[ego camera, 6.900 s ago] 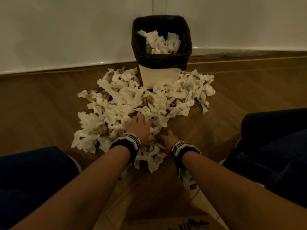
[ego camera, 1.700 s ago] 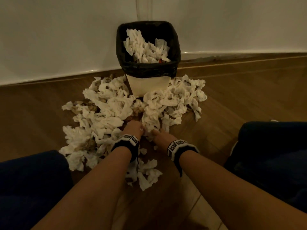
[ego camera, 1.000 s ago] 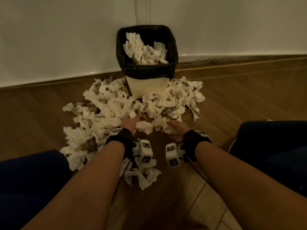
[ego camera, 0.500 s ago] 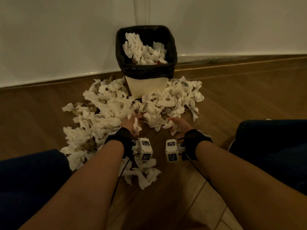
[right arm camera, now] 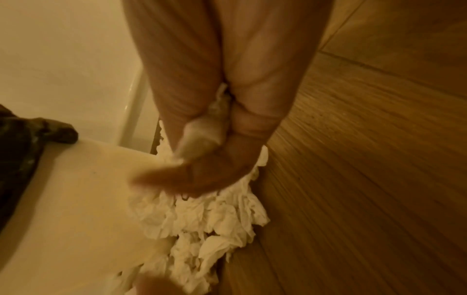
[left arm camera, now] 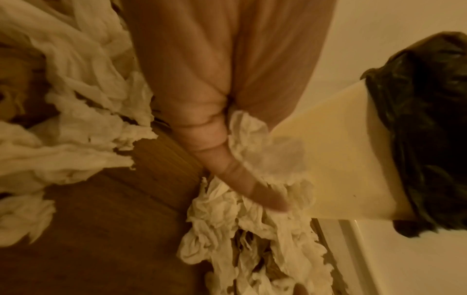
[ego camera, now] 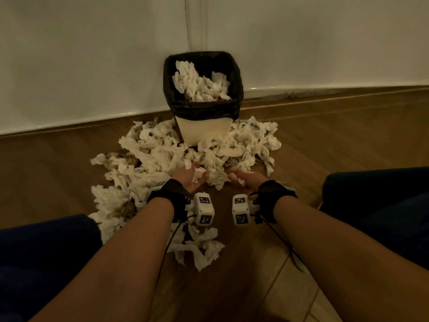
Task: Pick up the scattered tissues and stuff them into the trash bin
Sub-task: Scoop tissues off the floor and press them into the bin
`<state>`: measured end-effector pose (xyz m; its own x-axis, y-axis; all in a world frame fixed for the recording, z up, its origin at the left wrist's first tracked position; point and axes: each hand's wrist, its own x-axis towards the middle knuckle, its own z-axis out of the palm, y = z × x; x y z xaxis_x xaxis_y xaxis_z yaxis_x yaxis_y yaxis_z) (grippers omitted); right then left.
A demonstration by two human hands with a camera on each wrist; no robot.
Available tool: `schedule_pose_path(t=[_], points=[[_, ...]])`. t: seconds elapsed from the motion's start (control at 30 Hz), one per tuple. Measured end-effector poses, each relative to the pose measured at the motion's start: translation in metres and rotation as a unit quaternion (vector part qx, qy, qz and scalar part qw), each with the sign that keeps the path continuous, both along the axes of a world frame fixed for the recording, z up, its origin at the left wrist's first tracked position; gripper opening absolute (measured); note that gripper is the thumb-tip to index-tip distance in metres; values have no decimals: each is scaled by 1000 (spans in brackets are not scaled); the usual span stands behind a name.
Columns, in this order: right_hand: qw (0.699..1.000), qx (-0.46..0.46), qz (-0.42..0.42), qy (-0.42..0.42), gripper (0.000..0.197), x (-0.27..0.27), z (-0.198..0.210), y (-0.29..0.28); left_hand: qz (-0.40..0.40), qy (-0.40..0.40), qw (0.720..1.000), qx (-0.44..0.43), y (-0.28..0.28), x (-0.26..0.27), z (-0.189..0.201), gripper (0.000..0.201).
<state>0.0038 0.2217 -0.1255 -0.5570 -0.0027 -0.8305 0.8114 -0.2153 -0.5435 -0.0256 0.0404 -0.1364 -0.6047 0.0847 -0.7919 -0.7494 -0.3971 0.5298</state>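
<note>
Farthest left, your knee in dark cloth [ego camera: 41,247] sits at the edge of the head view, and beside it the scattered tissues [ego camera: 130,173] spread in a crumpled white heap over the wooden floor [ego camera: 46,163], reaching from near that knee up toward the wall [ego camera: 92,54].

Your left hand [ego camera: 191,180] lies palm up at the near edge of the heap, with its fingers [left arm camera: 227,159] loosely curled round a wad of tissue [ego camera: 198,175]; the left wrist view shows the paper tucked between finger and palm. A black strap and a white marker cube [ego camera: 204,211] sit on that wrist. A smaller clump of tissues [ego camera: 199,249] lies on the floor just below it, apart from the main heap.

Straight ahead, the trash bin [ego camera: 203,132] stands against the wall, cream-sided with a black bag [ego camera: 202,110] folded over its rim, and more tissues are piled inside it [ego camera: 199,84]. The heap presses against its base on both sides.

Your right hand [ego camera: 243,180] is also turned palm up, pinching a small wad [right arm camera: 202,131] in curled fingers; the right wrist view is blurred. Its wrist carries a second cube [ego camera: 241,212]. Your other knee [ego camera: 383,205] is farthest right.
</note>
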Motion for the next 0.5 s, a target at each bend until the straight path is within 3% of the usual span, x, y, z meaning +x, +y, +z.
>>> schedule_pose_path(t=[0.07, 0.2, 0.37, 0.5], points=[[997, 70, 21, 14, 33, 0, 9, 4, -29, 19, 999, -19, 3, 2, 11, 28], [995, 46, -80, 31, 55, -5, 37, 4, -97, 84, 986, -108, 11, -1, 40, 59], [979, 43, -170, 106, 52, -38, 95, -8, 6, 179, 967, -179, 24, -25, 93, 41], [961, 34, -199, 188, 42, -75, 151, -14, 0, 265, 948, -176, 22, -56, 143, 27]])
